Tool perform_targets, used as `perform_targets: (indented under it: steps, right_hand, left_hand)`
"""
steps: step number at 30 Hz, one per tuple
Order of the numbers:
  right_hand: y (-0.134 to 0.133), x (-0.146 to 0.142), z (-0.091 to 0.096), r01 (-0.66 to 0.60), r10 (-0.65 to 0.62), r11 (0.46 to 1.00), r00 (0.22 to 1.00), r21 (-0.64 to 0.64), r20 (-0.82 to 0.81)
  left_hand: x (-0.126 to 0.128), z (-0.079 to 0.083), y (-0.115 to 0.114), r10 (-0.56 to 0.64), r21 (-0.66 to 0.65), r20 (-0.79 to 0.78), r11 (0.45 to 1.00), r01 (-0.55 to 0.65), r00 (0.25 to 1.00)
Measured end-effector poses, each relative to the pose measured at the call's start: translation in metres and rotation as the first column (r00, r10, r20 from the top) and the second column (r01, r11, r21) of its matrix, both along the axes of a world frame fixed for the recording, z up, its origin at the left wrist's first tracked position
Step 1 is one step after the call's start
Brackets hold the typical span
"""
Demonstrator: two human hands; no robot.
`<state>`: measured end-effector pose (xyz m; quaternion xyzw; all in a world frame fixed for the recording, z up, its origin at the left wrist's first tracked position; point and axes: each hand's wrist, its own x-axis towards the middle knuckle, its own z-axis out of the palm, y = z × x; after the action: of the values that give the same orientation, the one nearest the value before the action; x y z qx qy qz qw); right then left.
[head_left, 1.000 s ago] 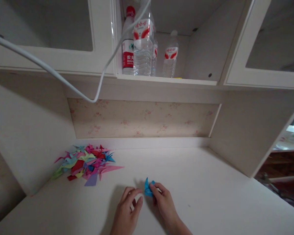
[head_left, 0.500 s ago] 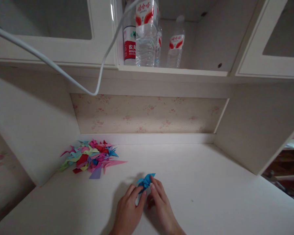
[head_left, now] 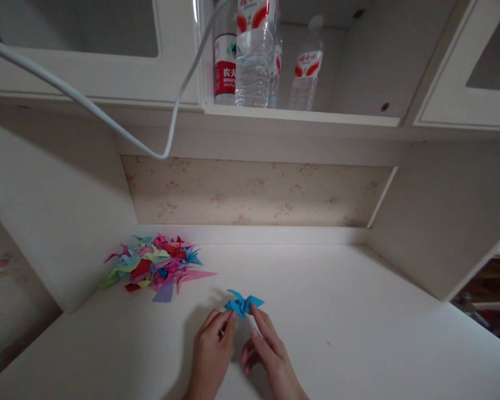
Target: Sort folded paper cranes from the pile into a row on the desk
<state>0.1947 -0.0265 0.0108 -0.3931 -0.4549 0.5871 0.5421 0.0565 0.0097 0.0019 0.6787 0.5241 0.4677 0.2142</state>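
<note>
A small blue folded paper crane (head_left: 242,304) sits at the middle of the white desk (head_left: 350,344), wings spread. My left hand (head_left: 211,352) pinches its left wing tip between thumb and forefinger. My right hand (head_left: 266,350) reaches to the crane's right side with fingers stretched and slightly apart, the fingertips at or just touching the right wing. Both wrists enter from the bottom edge.
A pile of several coloured paper cranes (head_left: 154,266) lies at the desk's back left. Water bottles (head_left: 254,55) stand on the shelf above. A white cable (head_left: 108,119) hangs across the upper left. Cabinet side panels close in the desk on both sides.
The crane went from being bunched in my right fingers to spread with wings out, now held at its left tip by my left hand. The view tilted slightly.
</note>
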Motion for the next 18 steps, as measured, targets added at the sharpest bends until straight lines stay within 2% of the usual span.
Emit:
perform_targets:
  steps: [5, 11, 15, 18]
  right_hand:
    - [0.000, -0.002, -0.007, -0.072, 0.072, 0.997, 0.997, 0.041, 0.014]
    - [0.001, -0.004, -0.011, -0.110, 0.109, 0.993, 0.994, 0.034, 0.023]
    - [-0.001, -0.007, -0.010, -0.113, 0.113, 0.994, 0.992, -0.008, 0.049]
    - [-0.005, -0.018, -0.019, -0.129, 0.132, 0.991, 0.982, -0.035, 0.136]
  left_hand:
    - [0.000, 0.003, 0.002, -0.025, -0.083, 0.079, 0.996, 0.032, 0.997]
    - [-0.002, 0.006, 0.004, 0.018, -0.153, 0.198, 0.988, 0.013, 0.980]
    - [-0.006, 0.006, 0.007, 0.051, -0.159, 0.194, 0.987, -0.020, 0.980]
    - [-0.010, 0.004, 0.010, 0.070, -0.145, 0.160, 0.988, -0.047, 0.985]
